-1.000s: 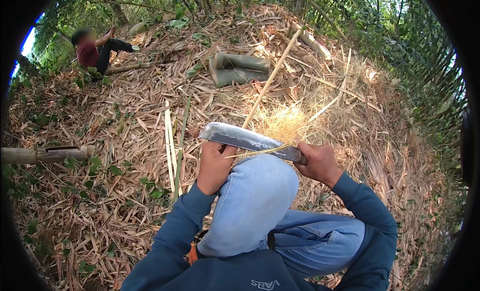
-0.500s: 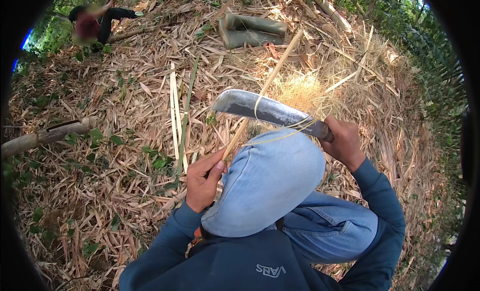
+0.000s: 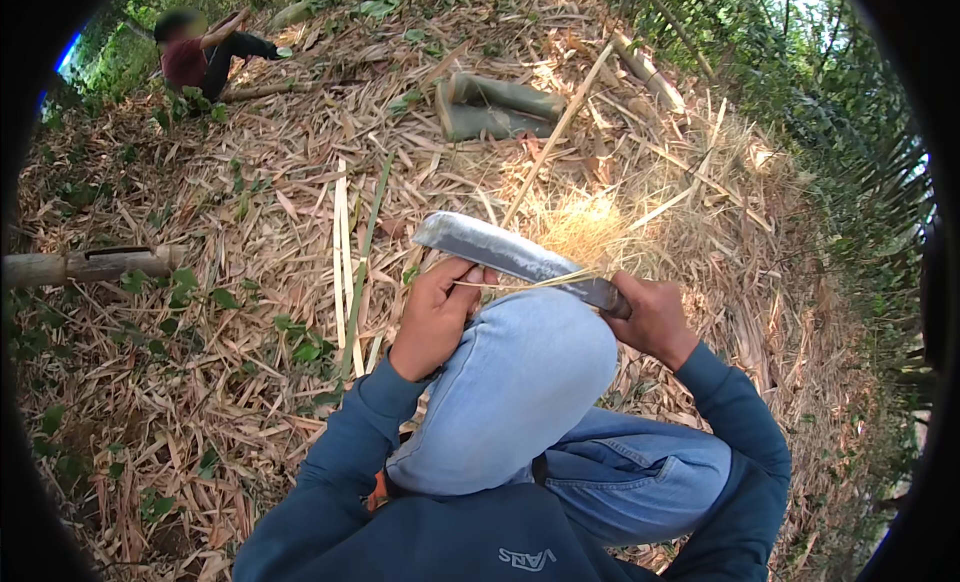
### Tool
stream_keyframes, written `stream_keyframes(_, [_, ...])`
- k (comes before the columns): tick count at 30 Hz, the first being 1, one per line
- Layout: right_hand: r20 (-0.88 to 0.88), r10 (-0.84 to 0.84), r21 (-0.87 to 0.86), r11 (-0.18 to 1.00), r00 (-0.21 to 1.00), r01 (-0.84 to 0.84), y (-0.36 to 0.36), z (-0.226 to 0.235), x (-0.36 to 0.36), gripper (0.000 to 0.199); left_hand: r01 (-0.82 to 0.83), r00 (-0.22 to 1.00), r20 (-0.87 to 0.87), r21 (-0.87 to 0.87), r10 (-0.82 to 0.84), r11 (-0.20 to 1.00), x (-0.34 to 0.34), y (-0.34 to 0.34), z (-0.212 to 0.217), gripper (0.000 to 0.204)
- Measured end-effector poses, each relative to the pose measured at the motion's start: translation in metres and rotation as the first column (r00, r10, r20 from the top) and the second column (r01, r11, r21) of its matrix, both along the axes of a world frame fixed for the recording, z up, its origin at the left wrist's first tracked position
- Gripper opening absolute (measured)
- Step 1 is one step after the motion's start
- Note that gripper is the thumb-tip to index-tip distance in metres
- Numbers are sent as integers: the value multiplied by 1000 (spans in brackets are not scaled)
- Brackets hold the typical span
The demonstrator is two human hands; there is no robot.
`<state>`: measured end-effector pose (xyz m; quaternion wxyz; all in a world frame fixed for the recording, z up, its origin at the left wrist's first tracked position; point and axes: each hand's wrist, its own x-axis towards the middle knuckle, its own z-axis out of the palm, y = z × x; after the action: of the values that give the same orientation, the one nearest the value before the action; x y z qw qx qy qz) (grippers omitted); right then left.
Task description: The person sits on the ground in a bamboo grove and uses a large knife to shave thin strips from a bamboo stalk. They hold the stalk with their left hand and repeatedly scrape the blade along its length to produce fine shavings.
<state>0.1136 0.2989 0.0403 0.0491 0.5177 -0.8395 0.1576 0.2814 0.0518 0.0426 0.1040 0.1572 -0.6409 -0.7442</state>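
Note:
My right hand (image 3: 652, 319) is closed round the handle of a machete (image 3: 490, 244), whose broad blade points left above my raised, jeans-clad knee (image 3: 535, 352). Close under the blade, my left hand (image 3: 440, 317) pinches a long bamboo strip (image 3: 560, 127). That strip slants up and away to the right, passing behind the blade, which hides part of it. Thin pale shavings (image 3: 555, 281) trail across the lower part of the blade, from my left fingers toward the handle. The exact contact between edge and strip cannot be made out.
Dry leaf litter covers the ground, with fine shavings (image 3: 590, 222) heaped beyond the blade. Split strips (image 3: 341, 252) and a green strip (image 3: 370, 252) lie left. Rubber boots (image 3: 495, 122) lie ahead, a bamboo pole (image 3: 100, 266) far left. Another person (image 3: 190, 57) sits at the upper left.
My left hand has moved up and right, close to the blade, sliding the strip farther out. The shaving looped over the blade is gone from there. The view has shifted slightly.

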Motion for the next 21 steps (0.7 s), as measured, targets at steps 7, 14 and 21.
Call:
stream_keyframes(7, [-24,-3,-29,1000,1000,3,4,-4,-8,29,-1,1000,-6,-63,1,998,-6,11,3,16])
stream_keyframes(14, [-42,-13,-4,1000,999,13,2,1,-12,27,-14,1000,-30,-207,8,978,52,5,-5,34])
stream_keyframes(21, [77,-49,-47,997,996,53,11,-17,-4,28,35,986,167,-159,-9,987,155,2,-37,34])
